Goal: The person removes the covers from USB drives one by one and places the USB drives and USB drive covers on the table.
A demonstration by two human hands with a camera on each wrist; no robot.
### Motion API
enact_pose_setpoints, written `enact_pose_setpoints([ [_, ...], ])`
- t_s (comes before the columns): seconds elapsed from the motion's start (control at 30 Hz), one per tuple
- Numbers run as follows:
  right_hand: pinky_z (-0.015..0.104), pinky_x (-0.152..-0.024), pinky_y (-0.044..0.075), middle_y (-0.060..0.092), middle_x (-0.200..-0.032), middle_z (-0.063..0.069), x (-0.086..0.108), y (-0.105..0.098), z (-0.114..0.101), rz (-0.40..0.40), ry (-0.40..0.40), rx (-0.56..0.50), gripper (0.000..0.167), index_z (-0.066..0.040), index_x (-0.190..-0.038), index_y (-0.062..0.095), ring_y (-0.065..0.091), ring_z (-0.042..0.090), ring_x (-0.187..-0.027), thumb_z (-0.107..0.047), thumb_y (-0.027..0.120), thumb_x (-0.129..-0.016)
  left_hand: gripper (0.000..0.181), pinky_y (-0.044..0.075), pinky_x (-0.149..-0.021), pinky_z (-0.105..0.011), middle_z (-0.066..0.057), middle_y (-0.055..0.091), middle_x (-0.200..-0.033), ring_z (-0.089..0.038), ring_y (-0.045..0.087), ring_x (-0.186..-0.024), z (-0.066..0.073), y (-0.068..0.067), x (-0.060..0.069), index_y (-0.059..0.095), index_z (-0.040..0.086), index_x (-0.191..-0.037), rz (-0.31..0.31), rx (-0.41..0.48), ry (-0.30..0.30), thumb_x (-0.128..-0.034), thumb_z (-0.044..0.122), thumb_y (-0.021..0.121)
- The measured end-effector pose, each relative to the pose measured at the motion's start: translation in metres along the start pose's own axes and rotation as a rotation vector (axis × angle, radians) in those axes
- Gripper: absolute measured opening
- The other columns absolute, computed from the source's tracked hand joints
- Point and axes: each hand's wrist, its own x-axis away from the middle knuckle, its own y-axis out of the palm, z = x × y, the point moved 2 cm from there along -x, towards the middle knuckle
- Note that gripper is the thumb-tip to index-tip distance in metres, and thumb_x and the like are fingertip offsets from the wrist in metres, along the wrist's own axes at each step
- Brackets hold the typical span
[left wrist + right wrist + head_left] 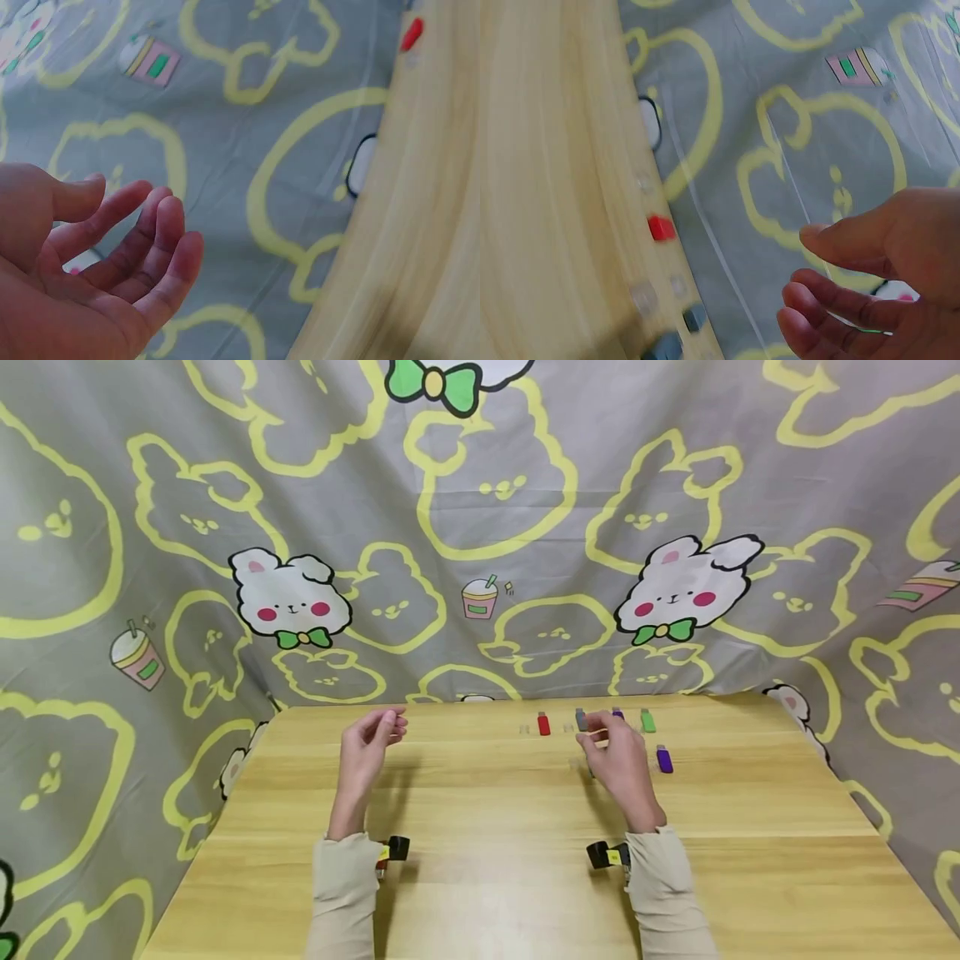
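My left hand (362, 756) hovers over the left part of the table with loosely curled fingers and nothing in them. Above the group of small USB flash drives hangs my right hand (618, 760), thumb and fingers apart, holding nothing. A red flash drive (543, 724), a grey one (581, 719), a purple one (617, 713) and a green one (648, 722) lie along the back edge. Nearer me is a second purple flash drive (664, 760). Another dark grey one (664, 346) shows in the right wrist view; the right hand mostly hides it in the head view.
Small clear pieces, perhaps caps, lie beside the drives, one left of the red drive (524, 729). The wooden table (487, 860) ends at a patterned grey curtain (390, 527) behind and at both sides. Each wrist wears a small black camera.
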Motion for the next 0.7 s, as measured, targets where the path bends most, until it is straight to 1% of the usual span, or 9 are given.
enact_pose_setpoints([
  [0.07, 0.046, -0.076, 0.061, 0.071, -0.109, 0.02, 0.001, 0.008, -0.008, -0.026, -0.03, -0.021, 0.022, 0.003, -0.113, 0.07, 0.068, 0.033, -0.094, -0.002, 0.075, -0.092, 0.034, 0.06, -0.085, -0.03, -0.031, 0.067, -0.107, -0.024, 0.07, -0.092, 0.0, -0.01, 0.0, 0.067, -0.012, -0.12, 0.004, 0.017, -0.019, -0.1081, 0.017, 0.054],
  [0.13, 0.046, -0.078, 0.061, 0.07, -0.11, 0.019, 0.003, 0.017, -0.016, -0.055, -0.063, -0.041, 0.023, 0.002, -0.114, 0.07, 0.068, 0.032, -0.096, -0.002, 0.075, -0.092, 0.036, 0.059, -0.088, -0.033, -0.03, 0.067, -0.109, -0.025, 0.07, -0.094, 0.0, -0.021, 0.001, 0.066, -0.011, -0.122, 0.017, 0.012, -0.034, -0.1084, 0.019, 0.054],
  [0.17, 0.045, -0.079, 0.061, 0.07, -0.111, 0.018, 0.005, 0.021, -0.02, -0.072, -0.083, -0.047, 0.024, 0.002, -0.115, 0.07, 0.067, 0.032, -0.097, -0.002, 0.075, -0.092, 0.037, 0.059, -0.089, -0.034, -0.028, 0.068, -0.109, -0.023, 0.07, -0.094, -0.001, -0.026, 0.002, 0.066, -0.011, -0.123, 0.029, 0.005, -0.045, -0.1084, 0.02, 0.053],
  [0.23, 0.046, -0.082, 0.06, 0.069, -0.112, 0.018, 0.008, 0.032, -0.03, -0.107, -0.129, -0.05, 0.025, 0.0, -0.116, 0.07, 0.067, 0.032, -0.099, -0.002, 0.076, -0.092, 0.038, 0.059, -0.09, -0.034, -0.023, 0.07, -0.109, -0.022, 0.07, -0.095, -0.002, -0.038, 0.002, 0.065, -0.011, -0.124, 0.045, 0.001, -0.069, -0.1083, 0.022, 0.053],
  [0.3, 0.046, -0.084, 0.059, 0.069, -0.113, 0.016, 0.011, 0.042, -0.04, -0.149, -0.186, -0.055, 0.026, -0.001, -0.116, 0.07, 0.067, 0.032, -0.1, -0.002, 0.076, -0.091, 0.038, 0.059, -0.088, -0.031, -0.016, 0.072, -0.106, -0.021, 0.07, -0.094, -0.003, -0.049, 0.002, 0.065, -0.01, -0.125, 0.072, 0.001, -0.089, -0.108, 0.022, 0.054],
  [0.4, 0.045, -0.089, 0.058, 0.067, -0.114, 0.012, 0.018, 0.061, -0.056, -0.222, -0.292, -0.059, 0.027, -0.003, -0.116, 0.071, 0.066, 0.031, -0.103, -0.003, 0.078, -0.09, 0.039, 0.059, -0.086, -0.028, -0.004, 0.074, -0.099, -0.018, 0.07, -0.091, -0.009, -0.066, 0.003, 0.064, -0.012, -0.125, 0.113, 0.006, -0.115, -0.1075, 0.021, 0.055],
  [0.5, 0.041, -0.096, 0.056, 0.066, -0.117, 0.006, 0.026, 0.079, -0.074, -0.323, -0.407, -0.056, 0.026, -0.006, -0.117, 0.071, 0.064, 0.026, -0.11, -0.007, 0.078, -0.092, 0.04, 0.059, -0.085, -0.027, 0.002, 0.074, -0.094, -0.015, 0.07, -0.089, -0.017, -0.082, 0.004, 0.064, -0.013, -0.126, 0.165, -0.011, -0.14, -0.1074, 0.021, 0.056],
  [0.57, 0.038, -0.101, 0.053, 0.065, -0.121, 0.004, 0.033, 0.092, -0.088, -0.407, -0.479, -0.049, 0.026, -0.009, -0.118, 0.071, 0.062, 0.022, -0.114, -0.01, 0.077, -0.093, 0.04, 0.059, -0.085, -0.026, 0.004, 0.074, -0.093, -0.014, 0.07, -0.089, -0.024, -0.093, 0.006, 0.063, -0.013, -0.127, 0.197, -0.024, -0.165, -0.1072, 0.022, 0.056],
  [0.7, 0.032, -0.106, 0.048, 0.061, -0.128, 0.001, 0.049, 0.117, -0.114, -0.588, -0.609, -0.01, 0.027, -0.014, -0.123, 0.07, 0.057, 0.017, -0.122, -0.017, 0.072, -0.097, 0.041, 0.059, -0.084, -0.024, 0.008, 0.074, -0.092, -0.011, 0.071, -0.089, -0.036, -0.111, 0.012, 0.063, -0.01, -0.129, 0.251, -0.054, -0.24, -0.1076, 0.023, 0.055],
])
